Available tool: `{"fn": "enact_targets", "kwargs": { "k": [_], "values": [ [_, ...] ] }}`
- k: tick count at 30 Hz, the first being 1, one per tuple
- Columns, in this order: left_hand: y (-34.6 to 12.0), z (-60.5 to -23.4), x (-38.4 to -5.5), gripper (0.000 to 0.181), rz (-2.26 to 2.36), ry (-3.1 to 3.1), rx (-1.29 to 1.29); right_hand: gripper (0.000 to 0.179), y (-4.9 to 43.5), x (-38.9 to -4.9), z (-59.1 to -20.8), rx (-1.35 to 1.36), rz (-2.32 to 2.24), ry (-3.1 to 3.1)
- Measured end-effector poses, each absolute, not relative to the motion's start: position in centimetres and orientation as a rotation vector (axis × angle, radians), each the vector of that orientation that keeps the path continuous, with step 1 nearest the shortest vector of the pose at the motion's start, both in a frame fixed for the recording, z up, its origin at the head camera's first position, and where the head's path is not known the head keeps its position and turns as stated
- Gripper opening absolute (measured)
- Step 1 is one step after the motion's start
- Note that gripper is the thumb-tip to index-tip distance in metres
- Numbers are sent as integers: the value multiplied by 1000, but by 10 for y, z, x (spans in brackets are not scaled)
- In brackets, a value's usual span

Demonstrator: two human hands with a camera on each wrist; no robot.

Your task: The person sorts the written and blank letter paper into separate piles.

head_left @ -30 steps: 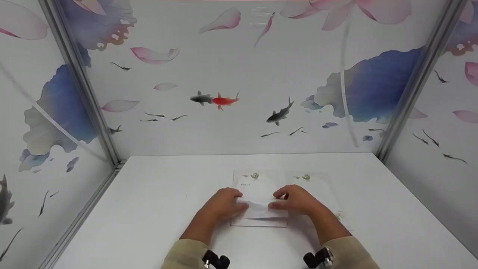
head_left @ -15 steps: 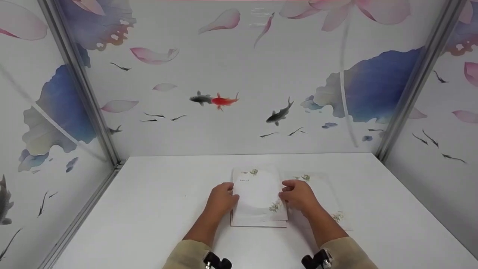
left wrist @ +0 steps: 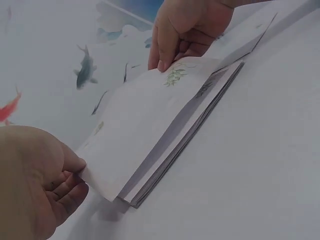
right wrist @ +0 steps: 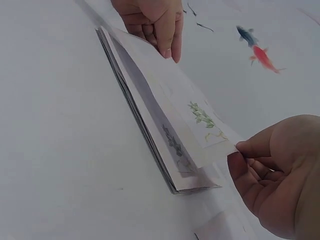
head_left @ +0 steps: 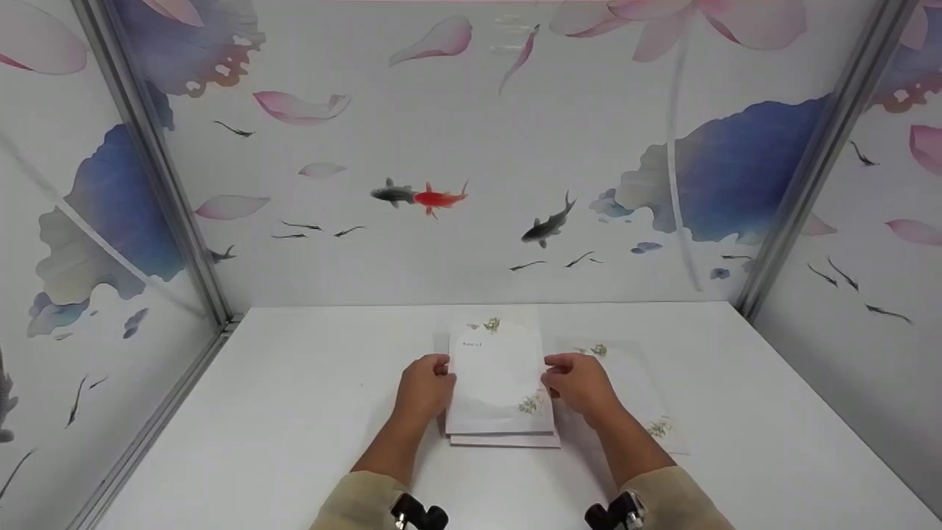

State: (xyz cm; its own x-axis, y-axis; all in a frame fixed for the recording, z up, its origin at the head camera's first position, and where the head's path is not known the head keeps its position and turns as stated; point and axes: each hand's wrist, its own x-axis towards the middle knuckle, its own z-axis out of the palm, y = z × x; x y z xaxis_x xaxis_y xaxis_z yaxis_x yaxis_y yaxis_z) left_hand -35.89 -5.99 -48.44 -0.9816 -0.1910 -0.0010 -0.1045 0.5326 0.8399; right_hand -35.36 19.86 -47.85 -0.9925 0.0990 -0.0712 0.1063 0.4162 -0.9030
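Observation:
A white sheet of paper (head_left: 494, 375) with green floral prints in two corners and a short line of small writing is held up at both side edges. My left hand (head_left: 425, 388) pinches its left edge between thumb and fingers. At the opposite edge my right hand (head_left: 581, 384) pinches it the same way. Below it lies a thin stack of sheets (head_left: 506, 441), with a gap showing between the two. In the left wrist view the layered edge of the stack (left wrist: 187, 137) shows clearly. The right wrist view shows another floral print on the top of the stack (right wrist: 175, 150), under the raised sheet.
Another pale sheet with floral corners (head_left: 625, 390) lies flat on the white table (head_left: 309, 412), just right of the stack and partly behind my right forearm. Printed panels (head_left: 471, 265) stand along the back and both sides, with metal posts (head_left: 802, 191) at the corners.
Both hands have moved slightly apart to the sheet's side edges. The sheet, earlier bent over the stack, is now flatter and has shifted a little away and left. The lower right floral print came into view.

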Motion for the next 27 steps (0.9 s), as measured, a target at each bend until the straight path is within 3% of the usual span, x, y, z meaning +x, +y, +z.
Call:
{"fn": "enact_targets", "kwargs": {
  "k": [27],
  "values": [
    [-191, -485, -338, 43, -1341, -2730, 312, 36, 71, -346, -484, 74, -1837, 2432]
  ]
}}
